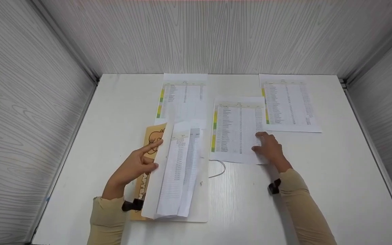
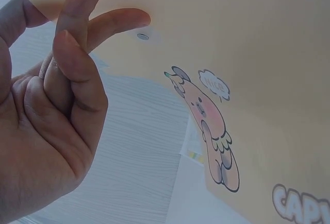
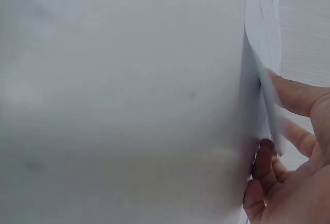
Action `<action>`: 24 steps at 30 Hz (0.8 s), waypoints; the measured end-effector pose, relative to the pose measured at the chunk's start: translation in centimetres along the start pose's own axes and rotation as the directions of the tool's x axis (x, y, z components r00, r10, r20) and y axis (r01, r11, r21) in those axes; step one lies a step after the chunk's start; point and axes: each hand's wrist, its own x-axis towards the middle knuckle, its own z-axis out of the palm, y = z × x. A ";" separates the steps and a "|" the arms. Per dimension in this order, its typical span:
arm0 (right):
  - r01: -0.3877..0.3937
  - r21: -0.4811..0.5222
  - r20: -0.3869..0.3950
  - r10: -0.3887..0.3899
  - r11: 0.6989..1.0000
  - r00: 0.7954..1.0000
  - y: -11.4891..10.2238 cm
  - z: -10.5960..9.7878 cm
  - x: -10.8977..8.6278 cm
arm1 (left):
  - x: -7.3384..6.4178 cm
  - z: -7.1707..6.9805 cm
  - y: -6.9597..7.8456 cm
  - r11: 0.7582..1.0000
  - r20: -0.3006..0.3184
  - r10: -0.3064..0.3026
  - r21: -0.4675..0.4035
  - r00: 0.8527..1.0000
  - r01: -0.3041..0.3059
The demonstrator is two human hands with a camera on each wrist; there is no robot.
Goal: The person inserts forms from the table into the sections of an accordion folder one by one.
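A tan folder (image 1: 150,148) with a cartoon capybara stands half open, its white inside (image 1: 201,204) and printed sheets (image 1: 179,170) showing. My left hand (image 1: 134,168) pinches the raised cover by its left edge, index finger stretched along it. In the left wrist view this hand (image 2: 62,95) has fingers on the tan outer face, near a small round fastener (image 2: 143,36). To the right, my right hand (image 1: 269,148) rests at the right edge of a printed table sheet (image 1: 238,132), thumb and index apart. The right wrist view has this hand (image 3: 299,157) beside white paper edges.
Another printed sheet (image 1: 182,98) lies behind the folder, partly covered by it. A third sheet (image 1: 289,105) lies at the back right, one corner under the middle one. A thin cord (image 1: 224,166) loops out beside the folder. Patterned walls (image 1: 196,37) enclose the white table (image 1: 243,211).
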 end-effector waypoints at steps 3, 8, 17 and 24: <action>0.024 0.089 0.031 -0.026 0.996 0.999 0.7 -0.6 0.1 | -0.1 -0.1 -0.1 1.000 -0.005 0.010 0.007 1.000 -0.010; 0.042 0.177 0.059 -0.053 0.983 0.997 2.2 -1.7 0.1 | -0.2 -0.2 -0.2 1.000 -0.007 0.027 0.005 1.000 -0.027; 0.047 0.274 0.020 -0.055 0.960 0.998 3.3 -3.4 -1.1 | -0.3 -0.1 0.0 1.000 -0.006 0.021 -0.015 1.000 -0.021; 0.058 0.322 -0.010 -0.058 0.945 0.998 2.7 -4.8 -2.6 | -0.2 0.0 0.1 1.000 -0.010 0.012 -0.011 1.000 -0.012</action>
